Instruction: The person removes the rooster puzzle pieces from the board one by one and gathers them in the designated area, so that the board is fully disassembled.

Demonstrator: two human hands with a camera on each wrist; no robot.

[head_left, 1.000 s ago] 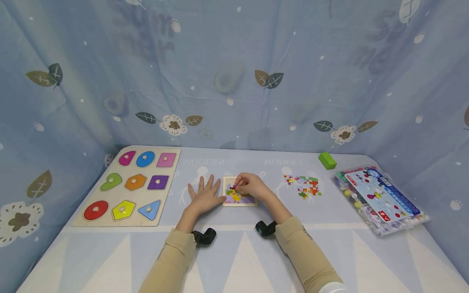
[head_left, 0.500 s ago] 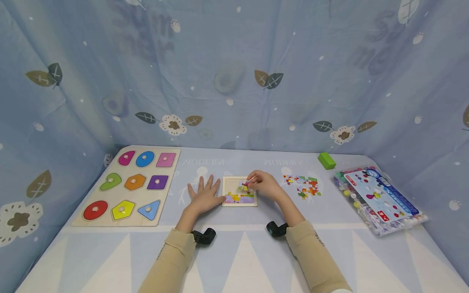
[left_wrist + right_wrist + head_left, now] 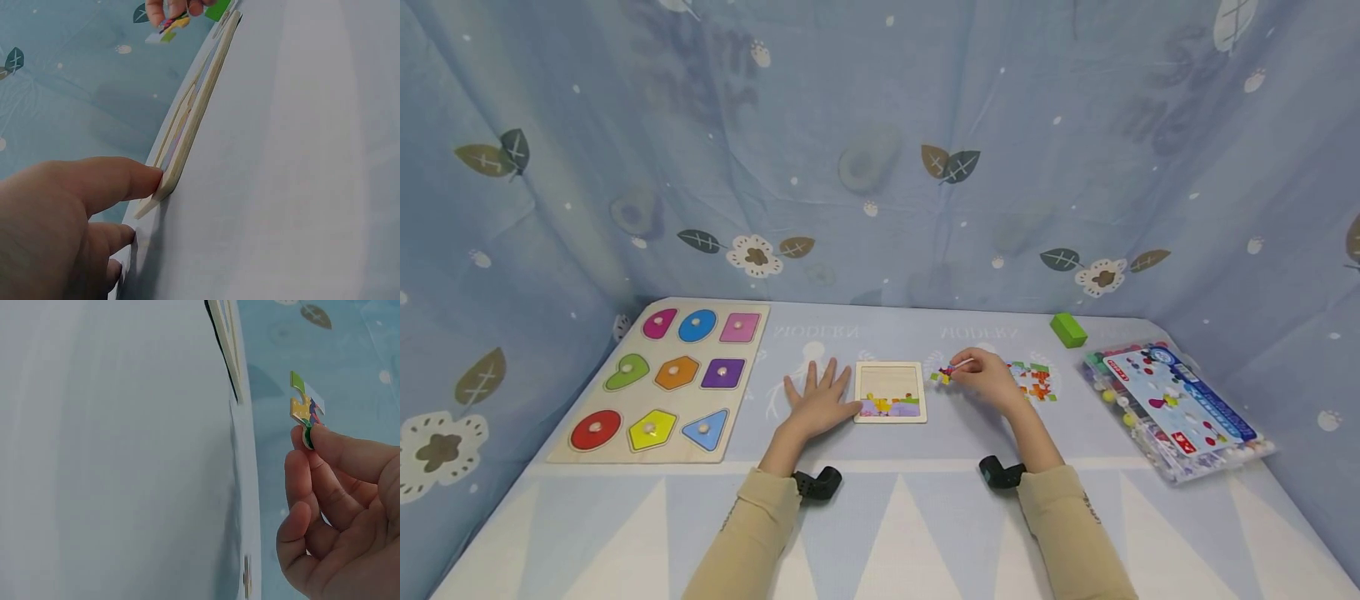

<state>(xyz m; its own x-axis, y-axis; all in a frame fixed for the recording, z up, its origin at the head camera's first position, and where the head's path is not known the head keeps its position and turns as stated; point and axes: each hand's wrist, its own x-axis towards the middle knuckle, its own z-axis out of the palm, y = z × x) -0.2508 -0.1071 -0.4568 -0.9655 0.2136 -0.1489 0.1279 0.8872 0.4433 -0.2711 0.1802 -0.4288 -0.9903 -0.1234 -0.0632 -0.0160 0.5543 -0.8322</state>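
A small wooden puzzle frame (image 3: 889, 366) lies mid-table, with puzzle pieces (image 3: 889, 407) filling its bottom row and bare wood above. My left hand (image 3: 818, 407) lies spread flat on the table, its thumb touching the frame's lower left corner; in the left wrist view that thumb (image 3: 122, 181) presses the frame's edge. Right of the frame, my right hand (image 3: 988, 380) pinches a jigsaw piece (image 3: 942, 375) above the table. In the right wrist view the piece (image 3: 303, 407) shows yellow, green and dark patches between thumb and fingertips. Loose puzzle pieces (image 3: 1039, 383) lie partly hidden behind the right hand.
At the left lies a wooden shape board (image 3: 688, 417) with several knobbed shapes. A green block (image 3: 1069, 330) stands at the back right, near a clear bag (image 3: 1180, 408) of beads with a printed card. A patterned curtain (image 3: 880, 167) encloses the table's back and sides.
My right hand has lifted the jigsaw piece out of the frame's upper area and carried it right, off the frame. The left hand has stayed in place.
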